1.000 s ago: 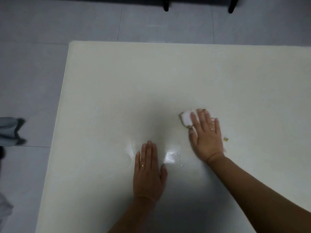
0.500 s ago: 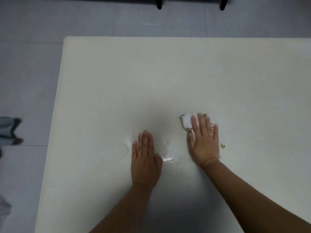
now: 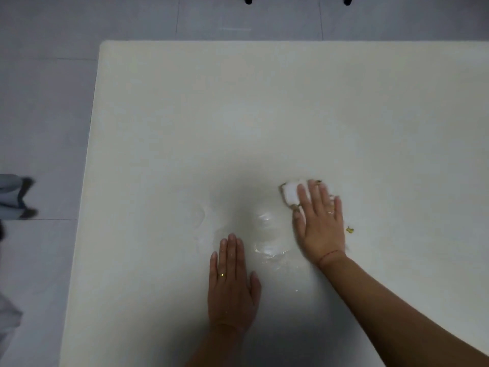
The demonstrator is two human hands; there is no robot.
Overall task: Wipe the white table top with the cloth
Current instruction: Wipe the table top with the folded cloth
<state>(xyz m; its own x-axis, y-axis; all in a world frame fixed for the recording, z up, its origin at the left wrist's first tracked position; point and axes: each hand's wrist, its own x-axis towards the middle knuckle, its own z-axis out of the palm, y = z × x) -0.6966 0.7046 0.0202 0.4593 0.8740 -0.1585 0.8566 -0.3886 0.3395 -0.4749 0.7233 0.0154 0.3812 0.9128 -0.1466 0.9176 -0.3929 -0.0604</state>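
Observation:
The white table top (image 3: 264,115) fills most of the head view. My right hand (image 3: 321,223) lies flat, palm down, pressing a folded white cloth (image 3: 290,193) against the table; only the cloth's left end shows past my fingers. My left hand (image 3: 232,284) rests flat on the table nearer to me, fingers together, holding nothing. Between the two hands a wet, shiny patch (image 3: 268,239) glistens on the surface, with fainter streaks to its left.
A tiny yellow speck (image 3: 349,229) lies on the table just right of my right hand. The table's left edge (image 3: 84,194) drops to grey floor tiles. Two dark furniture legs (image 3: 248,0) stand beyond the far edge. Someone's feet (image 3: 25,197) show at far left.
My right hand with the cloth stays in about the same spot on the table. My left hand has slid back toward me, away from the wet patch.

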